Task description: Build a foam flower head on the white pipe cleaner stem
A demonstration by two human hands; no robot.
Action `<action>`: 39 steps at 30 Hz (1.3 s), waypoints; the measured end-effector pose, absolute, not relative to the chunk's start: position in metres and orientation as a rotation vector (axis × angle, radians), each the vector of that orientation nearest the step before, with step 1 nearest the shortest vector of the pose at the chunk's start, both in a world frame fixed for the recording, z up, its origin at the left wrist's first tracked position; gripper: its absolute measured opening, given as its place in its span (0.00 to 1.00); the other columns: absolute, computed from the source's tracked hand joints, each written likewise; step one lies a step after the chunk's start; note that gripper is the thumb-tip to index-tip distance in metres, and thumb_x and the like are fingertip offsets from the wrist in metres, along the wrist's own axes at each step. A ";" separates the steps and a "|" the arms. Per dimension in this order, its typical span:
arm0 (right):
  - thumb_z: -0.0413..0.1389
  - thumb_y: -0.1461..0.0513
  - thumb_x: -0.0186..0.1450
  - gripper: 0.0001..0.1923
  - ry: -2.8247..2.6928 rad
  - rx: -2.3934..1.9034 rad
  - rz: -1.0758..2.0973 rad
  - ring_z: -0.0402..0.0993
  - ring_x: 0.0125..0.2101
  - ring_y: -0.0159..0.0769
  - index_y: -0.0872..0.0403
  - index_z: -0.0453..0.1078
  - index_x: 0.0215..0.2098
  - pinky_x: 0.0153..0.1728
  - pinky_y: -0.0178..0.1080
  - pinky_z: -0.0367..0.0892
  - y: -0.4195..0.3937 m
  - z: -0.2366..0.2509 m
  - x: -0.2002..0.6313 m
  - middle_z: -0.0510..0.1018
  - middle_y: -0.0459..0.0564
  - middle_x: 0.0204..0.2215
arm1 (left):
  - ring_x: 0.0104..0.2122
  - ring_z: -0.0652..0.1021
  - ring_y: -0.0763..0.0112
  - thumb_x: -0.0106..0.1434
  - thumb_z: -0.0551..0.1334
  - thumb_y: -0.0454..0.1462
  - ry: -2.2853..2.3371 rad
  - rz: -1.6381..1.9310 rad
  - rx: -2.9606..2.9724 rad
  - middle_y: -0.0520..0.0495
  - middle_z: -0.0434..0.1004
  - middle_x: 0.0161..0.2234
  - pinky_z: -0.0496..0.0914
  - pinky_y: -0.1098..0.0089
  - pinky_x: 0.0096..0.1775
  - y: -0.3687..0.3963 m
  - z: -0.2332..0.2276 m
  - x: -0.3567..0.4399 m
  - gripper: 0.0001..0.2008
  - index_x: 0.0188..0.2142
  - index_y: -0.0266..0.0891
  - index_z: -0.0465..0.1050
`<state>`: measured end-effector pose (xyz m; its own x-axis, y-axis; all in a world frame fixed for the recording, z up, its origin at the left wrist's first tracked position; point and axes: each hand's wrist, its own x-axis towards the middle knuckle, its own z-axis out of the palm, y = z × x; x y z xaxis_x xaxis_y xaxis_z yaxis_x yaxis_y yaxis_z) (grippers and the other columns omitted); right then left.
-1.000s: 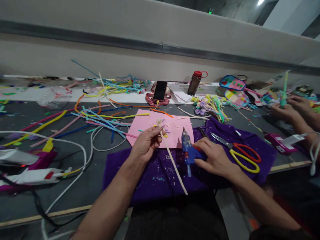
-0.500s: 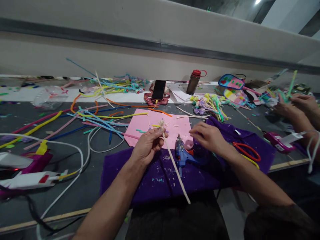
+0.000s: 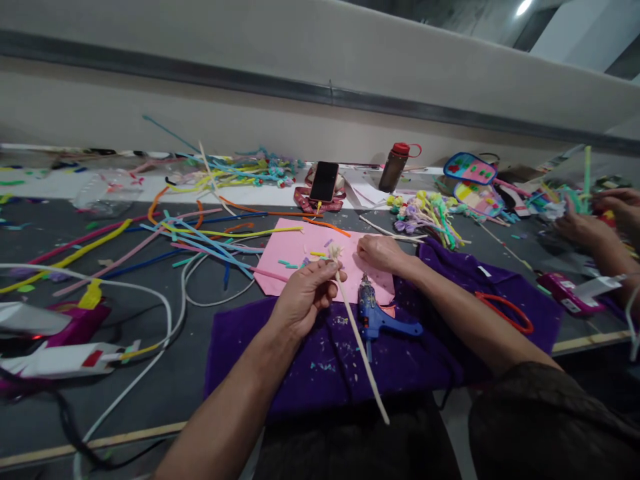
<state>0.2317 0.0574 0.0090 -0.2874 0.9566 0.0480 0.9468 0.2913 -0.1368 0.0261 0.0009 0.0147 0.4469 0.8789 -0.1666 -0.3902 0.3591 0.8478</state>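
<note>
Two hands over pink paper (image 3: 305, 257): left hand (image 3: 305, 297) grips a cream stick (image 3: 357, 337) slanting toward the person; right hand (image 3: 383, 253) pinches scraps just right of its tip.

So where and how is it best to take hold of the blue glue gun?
Probably by the handle of the blue glue gun, which juts right over the purple cloth. Come from the right, as its nozzle points away toward the pink paper.
</note>
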 end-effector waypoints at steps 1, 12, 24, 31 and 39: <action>0.48 0.65 0.61 0.09 -2.408 -1.777 0.151 0.71 0.34 0.37 0.60 0.70 0.33 0.31 0.33 0.60 0.056 0.011 0.232 0.76 0.57 0.34 | 0.16 0.65 0.86 0.51 0.65 0.39 0.695 0.907 0.829 0.51 0.72 0.26 0.55 0.83 0.13 0.001 0.015 0.026 0.11 0.31 0.33 0.71; 0.52 0.61 0.60 0.05 -1.790 -1.028 1.290 0.61 0.19 0.24 0.56 0.63 0.32 0.18 0.28 0.59 0.000 0.037 0.220 0.65 0.41 0.21 | 0.16 0.67 0.85 0.53 0.64 0.38 0.700 0.817 0.787 0.51 0.72 0.24 0.58 0.84 0.14 -0.005 0.013 0.030 0.09 0.29 0.32 0.71; 0.51 0.61 0.63 0.08 -1.901 -0.988 1.248 0.58 0.22 0.24 0.58 0.64 0.29 0.22 0.29 0.56 -0.006 0.034 0.211 0.63 0.42 0.22 | 0.17 0.69 0.84 0.54 0.63 0.35 0.668 0.809 0.740 0.49 0.72 0.24 0.61 0.84 0.16 -0.007 0.010 0.036 0.06 0.29 0.31 0.72; 0.52 0.65 0.61 0.03 -1.888 -0.975 0.982 0.63 0.25 0.25 0.57 0.66 0.32 0.26 0.29 0.59 -0.008 0.030 0.208 0.68 0.43 0.25 | 0.17 0.68 0.85 0.54 0.63 0.36 0.686 0.807 0.726 0.50 0.70 0.23 0.60 0.84 0.16 -0.007 0.007 0.036 0.07 0.29 0.31 0.72; 0.52 0.67 0.61 0.04 -2.091 -0.940 0.574 0.66 0.28 0.29 0.56 0.68 0.31 0.29 0.32 0.61 -0.006 0.035 0.220 0.71 0.46 0.27 | 0.15 0.67 0.85 0.54 0.63 0.36 0.721 0.777 0.726 0.51 0.71 0.21 0.60 0.83 0.14 -0.006 0.006 0.036 0.08 0.29 0.30 0.72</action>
